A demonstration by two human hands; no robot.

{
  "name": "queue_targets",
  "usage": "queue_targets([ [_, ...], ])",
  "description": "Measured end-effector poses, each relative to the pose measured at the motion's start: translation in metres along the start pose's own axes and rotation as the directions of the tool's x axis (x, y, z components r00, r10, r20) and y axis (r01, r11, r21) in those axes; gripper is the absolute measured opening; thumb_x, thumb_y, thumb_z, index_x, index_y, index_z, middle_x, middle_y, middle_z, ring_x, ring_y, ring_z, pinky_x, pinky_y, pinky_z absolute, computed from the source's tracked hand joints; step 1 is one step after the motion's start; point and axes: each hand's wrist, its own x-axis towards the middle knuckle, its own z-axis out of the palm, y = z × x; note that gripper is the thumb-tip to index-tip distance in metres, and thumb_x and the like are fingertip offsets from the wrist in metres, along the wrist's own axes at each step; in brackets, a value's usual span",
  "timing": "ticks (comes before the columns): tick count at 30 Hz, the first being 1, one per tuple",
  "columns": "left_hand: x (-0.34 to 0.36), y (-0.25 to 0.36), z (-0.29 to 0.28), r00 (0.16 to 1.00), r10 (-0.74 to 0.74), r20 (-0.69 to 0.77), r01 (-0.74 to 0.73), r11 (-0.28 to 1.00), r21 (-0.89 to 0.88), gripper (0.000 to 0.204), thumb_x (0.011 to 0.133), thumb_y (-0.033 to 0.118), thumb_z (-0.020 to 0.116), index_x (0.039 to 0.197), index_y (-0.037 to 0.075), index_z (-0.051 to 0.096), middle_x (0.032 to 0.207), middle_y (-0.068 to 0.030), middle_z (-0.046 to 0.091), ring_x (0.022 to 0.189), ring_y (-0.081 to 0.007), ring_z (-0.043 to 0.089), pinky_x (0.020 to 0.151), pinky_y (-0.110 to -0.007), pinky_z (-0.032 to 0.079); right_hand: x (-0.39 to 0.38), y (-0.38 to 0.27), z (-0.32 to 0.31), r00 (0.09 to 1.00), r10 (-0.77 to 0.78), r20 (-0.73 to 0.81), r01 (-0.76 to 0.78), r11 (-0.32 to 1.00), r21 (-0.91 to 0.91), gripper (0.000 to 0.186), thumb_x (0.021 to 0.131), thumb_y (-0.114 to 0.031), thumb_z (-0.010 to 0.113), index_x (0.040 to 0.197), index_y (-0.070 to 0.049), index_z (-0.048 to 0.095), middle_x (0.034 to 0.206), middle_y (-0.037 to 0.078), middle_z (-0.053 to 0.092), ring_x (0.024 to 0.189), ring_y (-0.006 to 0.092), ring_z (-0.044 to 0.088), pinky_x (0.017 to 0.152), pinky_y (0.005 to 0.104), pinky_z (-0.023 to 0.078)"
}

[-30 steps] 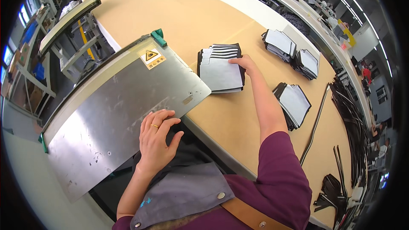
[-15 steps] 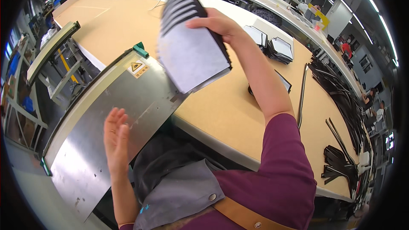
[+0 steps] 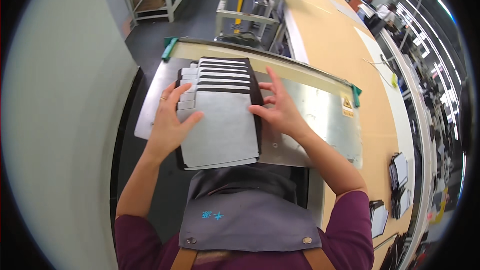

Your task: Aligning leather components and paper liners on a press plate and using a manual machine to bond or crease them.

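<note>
Left grip, right grip on stack

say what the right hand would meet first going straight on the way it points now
Probably the right edge of the stack of grey-and-black pieces: the right hand points forward and to the left, with its thumb at that edge. Depth is unclear in this one view.

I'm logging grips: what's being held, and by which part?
The grey-topped stack, by its left edge, in the left hand; the right hand touches its right edge, whether it grips is unclear.
</note>
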Motion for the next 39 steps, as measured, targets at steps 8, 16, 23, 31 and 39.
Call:
queue_targets([
  [8,0.013,0.007,0.017,0.977,0.214,0.026,-0.211,0.926,0.313,0.051,0.079,0.017,0.076,0.126,0.007,0.059,0.142,-0.0165,0.046,0.136,-0.0369,0.036,0.111,-0.044,0.03,0.006,-0.023,-0.002,0.982,-0.176,0.066,0.186,0.876,-0.445,0.037,0.083,-0.018,0.074,0.116,-0.005,0.062,0.11,0.011,0.058,0.09,0.0246,0.062,0.076,0.0342,0.053],
  [16,0.044,0.034,0.015,0.948,0.258,0.188,-0.307,0.901,0.308,0.052,0.079,0.02,0.077,0.126,0.006,0.059,0.125,-0.0142,0.057,0.126,-0.0301,0.045,0.109,-0.042,0.03,0.02,-0.019,-0.007,0.959,-0.193,0.209,0.255,0.908,-0.333,0.023,0.083,-0.009,0.073,0.101,-0.004,0.059,0.099,0.004,0.059,0.083,0.0138,0.059,0.074,0.0279,0.049],
  [23,0.102,0.068,0.074,0.925,0.203,0.322,-0.202,0.979,-0.035,0.043,0.082,0.005,0.069,0.123,0.003,0.058,0.082,-0.0088,0.063,0.07,-0.0224,0.059,0.062,-0.034,0.046,0.01,0.017,-0.097,0.996,0.087,-0.008,-0.086,0.988,0.129,0.051,0.086,0.004,0.067,0.133,-0.005,0.051,0.091,-0.002,0.059,0.084,0.0037,0.058,0.076,0.0179,0.048],
  [31,0.142,0.08,0.163,0.746,0.543,0.386,-0.655,0.703,0.276,0.041,0.085,0.019,0.071,0.119,0.0,0.059,0.125,-0.0137,0.056,0.122,-0.0304,0.05,0.107,-0.046,0.035,0.03,0.07,-0.14,0.846,-0.469,-0.254,0.153,0.669,-0.727,0.052,0.078,-0.008,0.073,0.126,-0.006,0.055,0.111,0.014,0.058,0.104,0.035,0.057,0.092,0.0418,0.047],
  [39,0.139,0.066,0.172,0.683,0.411,0.604,-0.672,0.678,0.298,0.08,0.093,0.057,0.053,0.147,0.001,0.036,0.156,-0.0159,0.032,0.148,-0.0299,0.025,0.121,-0.054,0.007,-0.001,0.06,-0.144,0.985,-0.149,0.085,0.153,0.537,-0.83,0.06,0.096,-0.04,0.056,0.142,-0.003,0.045,0.15,0.015,0.041,0.14,0.0312,0.037,0.115,0.0485,0.027],
])
